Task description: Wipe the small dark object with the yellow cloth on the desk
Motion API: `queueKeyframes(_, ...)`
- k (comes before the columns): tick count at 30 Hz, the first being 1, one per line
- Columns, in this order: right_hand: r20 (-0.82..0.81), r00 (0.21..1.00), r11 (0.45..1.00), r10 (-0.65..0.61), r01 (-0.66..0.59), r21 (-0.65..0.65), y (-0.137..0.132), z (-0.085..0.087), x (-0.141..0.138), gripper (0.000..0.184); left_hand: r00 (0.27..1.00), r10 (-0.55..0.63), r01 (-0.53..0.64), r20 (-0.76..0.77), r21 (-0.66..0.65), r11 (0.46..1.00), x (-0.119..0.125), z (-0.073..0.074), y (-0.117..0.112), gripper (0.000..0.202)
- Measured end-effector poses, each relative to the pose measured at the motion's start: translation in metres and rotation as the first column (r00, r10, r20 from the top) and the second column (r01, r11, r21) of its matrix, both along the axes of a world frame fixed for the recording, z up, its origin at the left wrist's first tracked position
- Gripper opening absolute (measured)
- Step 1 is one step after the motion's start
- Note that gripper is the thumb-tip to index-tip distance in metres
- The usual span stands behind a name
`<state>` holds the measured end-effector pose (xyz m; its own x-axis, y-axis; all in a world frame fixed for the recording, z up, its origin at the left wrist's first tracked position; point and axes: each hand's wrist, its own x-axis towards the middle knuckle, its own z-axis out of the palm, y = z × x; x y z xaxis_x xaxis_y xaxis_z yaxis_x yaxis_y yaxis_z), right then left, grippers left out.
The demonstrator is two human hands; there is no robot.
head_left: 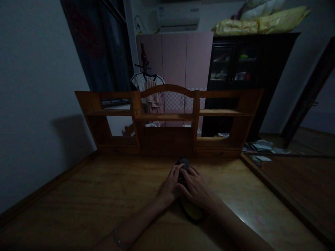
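Note:
A dark shoe point(194, 212), low and slipper-like with a yellowish insole, lies on the wooden desktop point(125, 184). Its open heel end points toward me and its rounded dark toe end points away. My left hand point(172, 183) is closed on the left side of the front part, fingers bent over the top. From the right, my right hand point(196, 184) lies across the same part, its fingers curled and meeting the left ones. Both hands cover most of the shoe's middle. Small light spots show between them, too dim to make out.
A wooden shelf unit point(167, 116) stands along the desk's back edge. Wall point(39, 87) borders the left side, and a raised wooden rim point(282, 195) runs along the right. Pink wardrobe doors point(174, 59) and a dark cabinet point(248, 62) stand behind. The room is dim.

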<state>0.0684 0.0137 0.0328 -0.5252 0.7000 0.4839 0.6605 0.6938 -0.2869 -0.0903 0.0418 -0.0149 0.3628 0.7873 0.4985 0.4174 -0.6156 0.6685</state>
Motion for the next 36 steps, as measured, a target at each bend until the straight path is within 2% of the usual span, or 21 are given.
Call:
queueKeyframes(6,-0.003,1.000,0.999,-0.026,0.026,0.023,-0.001,-0.001,-0.004,0.052,1.000,0.023,-0.023,0.012,-0.001,1.000,0.000,-0.009,0.007,0.077)
queueKeyframes(14,-0.033,0.999,1.000,-0.007,0.008,0.010,-0.003,-0.002,-0.004,0.055,0.999,0.001,-0.002,0.033,0.044,0.999,-0.001,-0.008,0.007,0.075)
queueKeyframes(17,-0.083,0.996,0.998,0.018,-0.023,-0.052,-0.005,-0.001,-0.001,0.056,0.999,0.021,-0.023,0.044,0.039,0.999,0.000,-0.007,0.008,0.075)
queueKeyframes(20,-0.164,0.986,0.984,0.036,-0.064,-0.168,-0.005,-0.003,0.005,0.050,0.998,0.061,-0.061,0.027,0.012,0.998,0.001,-0.006,0.008,0.080)
queueKeyframes(27,-0.406,0.910,0.914,0.078,-0.228,-0.335,0.000,-0.008,0.009,0.042,0.995,0.102,-0.102,0.004,-0.033,0.994,0.003,-0.007,0.007,0.092)
queueKeyframes(32,-0.537,0.841,0.862,0.061,-0.316,-0.397,0.005,-0.010,0.008,0.039,0.995,0.096,-0.096,-0.003,-0.053,0.994,0.003,-0.009,0.007,0.097)
queueKeyframes(36,-0.561,0.826,0.861,0.052,-0.321,-0.394,0.013,-0.014,0.012,0.028,0.997,0.070,-0.070,-0.030,-0.007,0.997,0.004,-0.007,0.005,0.096)
